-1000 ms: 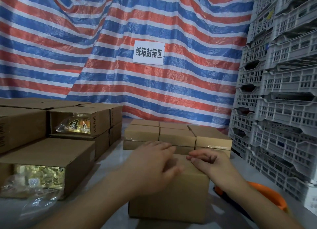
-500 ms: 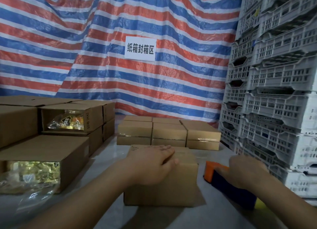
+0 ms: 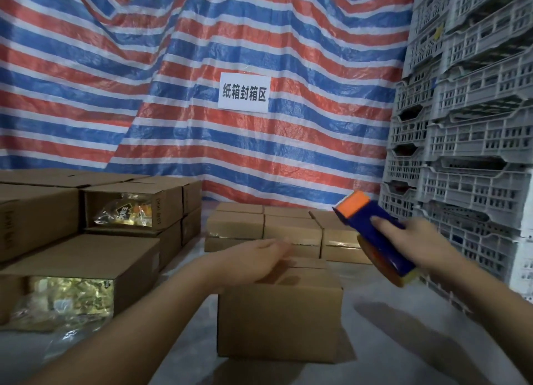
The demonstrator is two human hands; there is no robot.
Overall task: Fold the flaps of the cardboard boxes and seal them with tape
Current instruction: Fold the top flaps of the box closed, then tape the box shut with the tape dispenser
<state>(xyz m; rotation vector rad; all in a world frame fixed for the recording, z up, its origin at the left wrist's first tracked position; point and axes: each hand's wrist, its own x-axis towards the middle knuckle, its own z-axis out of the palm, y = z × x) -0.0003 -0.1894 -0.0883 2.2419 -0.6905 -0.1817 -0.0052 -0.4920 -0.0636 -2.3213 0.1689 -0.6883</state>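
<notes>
- Your left hand (image 3: 259,257) lies flat, fingers straight, across the closed top flaps of the cardboard box (image 3: 279,312) in the middle of the desk (image 3: 403,327).
- Your right hand (image 3: 418,240) grips a blue-and-orange tape dispenser (image 3: 372,234), raised above and to the right of that box, clear of it.
- Behind the box, sealed cartons (image 3: 291,231) sit in a row.
- Left of the box, open-ended cartons (image 3: 80,269) show packaged goods.
- Right of the box, grey plastic crates (image 3: 473,125) stand stacked.
</notes>
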